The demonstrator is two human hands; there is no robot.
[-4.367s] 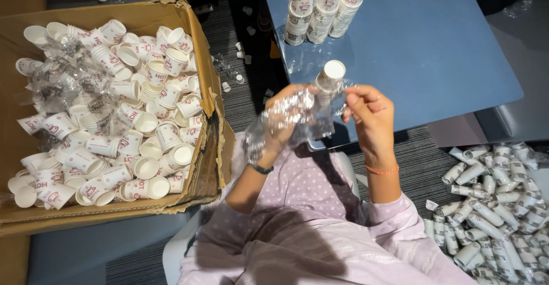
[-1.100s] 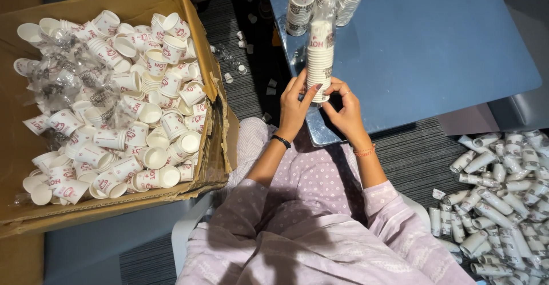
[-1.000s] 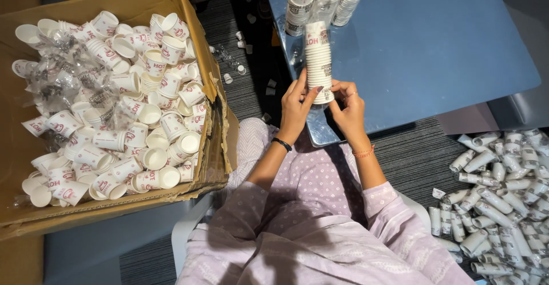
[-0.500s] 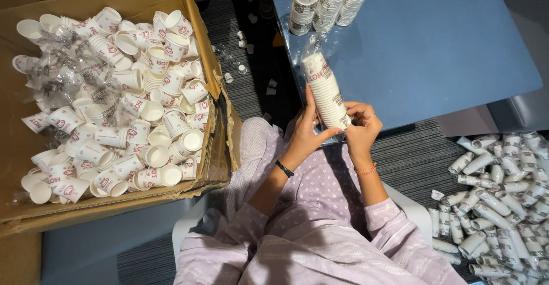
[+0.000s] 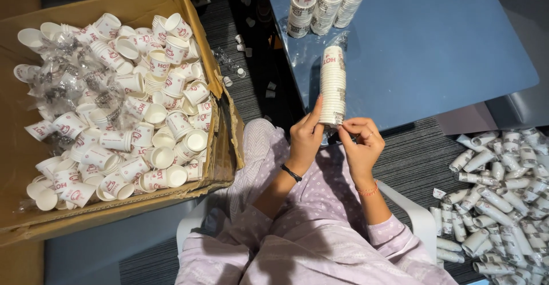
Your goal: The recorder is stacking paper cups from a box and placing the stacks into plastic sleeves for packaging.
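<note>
Both hands grip one tall stack of white paper cups in clear plastic wrap (image 5: 332, 85) at its lower end: left hand (image 5: 305, 137) on its left side, right hand (image 5: 361, 143) pinching the wrap underneath. It stands upright at the near edge of the blue desk (image 5: 434, 45), with a cardboard box of loose cups (image 5: 213, 85) to the left.

Cardboard box (image 5: 226, 142) of loose paper cups (image 5: 120, 102) sits left. Counter (image 5: 434, 39) is far right, cup stacks (image 5: 320, 2) at its far edge. Wrapped cup sleeves (image 5: 497, 193) on the floor, near right.
</note>
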